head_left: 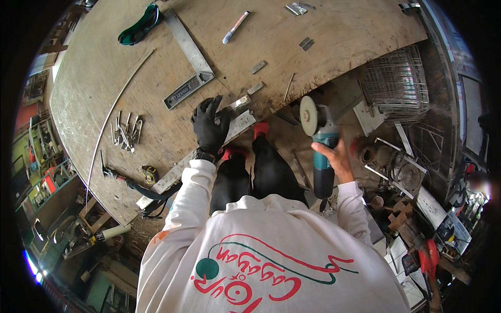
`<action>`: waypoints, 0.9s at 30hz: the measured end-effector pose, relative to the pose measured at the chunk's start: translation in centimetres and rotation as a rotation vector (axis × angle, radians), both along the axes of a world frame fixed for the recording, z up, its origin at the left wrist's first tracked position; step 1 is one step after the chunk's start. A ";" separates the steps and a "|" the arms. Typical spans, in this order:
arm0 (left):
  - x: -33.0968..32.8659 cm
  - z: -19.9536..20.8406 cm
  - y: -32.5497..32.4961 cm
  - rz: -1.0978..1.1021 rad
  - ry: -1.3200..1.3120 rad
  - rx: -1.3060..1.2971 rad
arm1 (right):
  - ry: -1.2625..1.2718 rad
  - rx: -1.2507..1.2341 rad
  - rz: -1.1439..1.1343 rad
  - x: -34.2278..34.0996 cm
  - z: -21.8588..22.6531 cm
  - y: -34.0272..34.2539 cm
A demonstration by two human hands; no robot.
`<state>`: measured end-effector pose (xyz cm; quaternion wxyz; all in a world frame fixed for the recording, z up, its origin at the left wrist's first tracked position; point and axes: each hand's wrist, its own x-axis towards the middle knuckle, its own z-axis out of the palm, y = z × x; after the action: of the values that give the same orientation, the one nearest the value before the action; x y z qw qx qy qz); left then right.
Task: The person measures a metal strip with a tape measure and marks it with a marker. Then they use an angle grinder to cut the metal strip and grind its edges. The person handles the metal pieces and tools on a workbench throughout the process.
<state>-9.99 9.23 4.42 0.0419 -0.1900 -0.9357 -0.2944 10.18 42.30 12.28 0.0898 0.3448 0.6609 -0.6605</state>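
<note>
The bare right grip was wrapped around the angle grinder, disc at its far end. The gloved left grip lay beside the metal bar along the table edge; whether it pinched the bar was indeterminable.

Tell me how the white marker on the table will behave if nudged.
The marker would probably roll, since its barrel looks round and lies on the wooden tabletop. It is likely light, being slim and seemingly plastic. It should feel stiff, as its body is straight.
</note>
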 end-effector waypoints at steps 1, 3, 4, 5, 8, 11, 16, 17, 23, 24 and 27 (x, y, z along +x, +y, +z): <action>-0.5 0.8 1.0 0.008 0.067 0.001 | -0.038 -0.021 -0.051 0.4 0.3 0.6; -2.4 2.0 4.1 -0.068 -0.066 0.022 | -0.054 -0.101 -0.133 1.0 0.3 1.6; -3.3 2.4 5.7 -0.133 -0.184 0.007 | -0.030 -0.074 -0.178 0.7 1.2 1.4; -4.1 2.6 6.9 -0.192 -0.299 -0.011 | -0.014 -0.085 -0.198 0.6 1.2 1.5; -5.5 1.8 10.3 -0.262 -0.230 -0.265 | 0.022 -0.092 -0.236 0.1 1.9 1.7; -7.7 0.7 11.4 -0.299 -0.400 -0.350 | 0.041 -0.267 -0.243 1.0 2.3 2.6; -8.3 -0.9 10.5 -0.288 -0.441 -0.174 | 0.120 -0.388 -0.261 1.3 2.8 3.4; -8.5 -1.0 10.5 -0.293 -0.456 -0.222 | 0.142 -0.398 -0.263 1.1 3.0 3.6; -8.2 -0.6 10.5 -0.146 -0.520 -0.154 | 0.326 -0.655 -0.306 0.3 2.5 4.5; -8.2 -0.6 10.0 -0.109 -0.536 -0.143 | 0.344 -0.674 -0.294 -0.1 2.4 4.6; -8.1 -0.3 9.1 -0.086 -0.368 -0.057 | 0.392 -0.736 -0.252 -1.5 2.7 5.1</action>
<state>-18.13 18.38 4.09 -0.1477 -0.1738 -0.9266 -0.2990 8.72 47.43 14.99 -0.0017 0.2358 0.3386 -0.9109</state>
